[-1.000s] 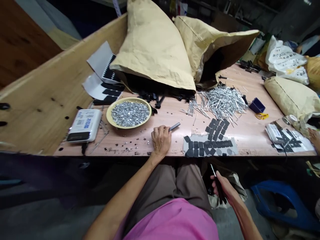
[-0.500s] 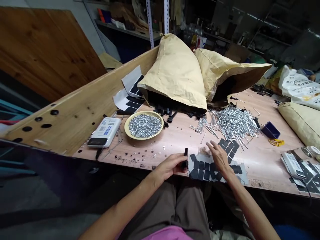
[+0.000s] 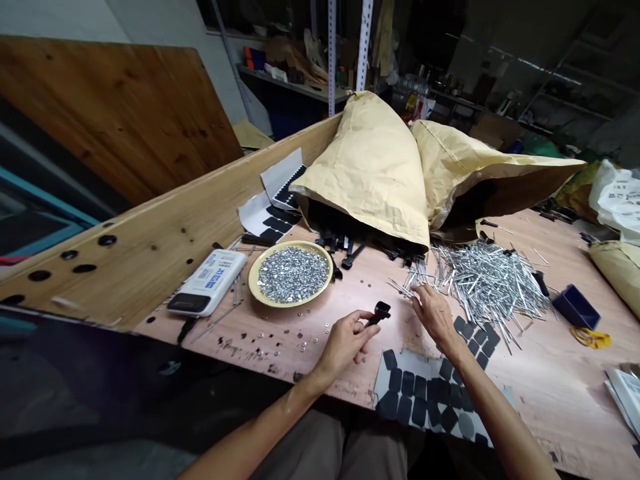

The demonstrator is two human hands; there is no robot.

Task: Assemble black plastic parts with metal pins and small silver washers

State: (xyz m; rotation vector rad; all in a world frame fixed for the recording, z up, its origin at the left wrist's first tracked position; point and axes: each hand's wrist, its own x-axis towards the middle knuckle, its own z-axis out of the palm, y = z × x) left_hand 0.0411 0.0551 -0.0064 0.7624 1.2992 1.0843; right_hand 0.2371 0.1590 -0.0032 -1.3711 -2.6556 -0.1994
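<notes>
My left hand (image 3: 346, 343) is closed around a small black plastic part (image 3: 380, 313), whose hollow, squared end points up and away from me. My right hand (image 3: 434, 319) reaches to the near left edge of a heap of thin metal pins (image 3: 495, 283). Its thumb and fingertips are pinched together on a thin metal pin (image 3: 401, 289). Below both hands, a pale backing sheet (image 3: 383, 373) carries rows of black rounded pads. More black pads (image 3: 483, 337) lie beside my right wrist, and my forearm covers part of the sheet.
A yellow bowl (image 3: 254, 283) full of small metal nuts or washers stands left, beside a white device (image 3: 207, 283). Two large paper sacks (image 3: 373, 167) lie behind, with black parts (image 3: 353, 257) at their mouths. A dark blue tray (image 3: 575, 308) and yellow band (image 3: 590, 338) sit right.
My left hand has lifted away from the table's front edge with the black part, tilting it. My right hand has moved from above the pads to the pins and closed. The view has shifted.
</notes>
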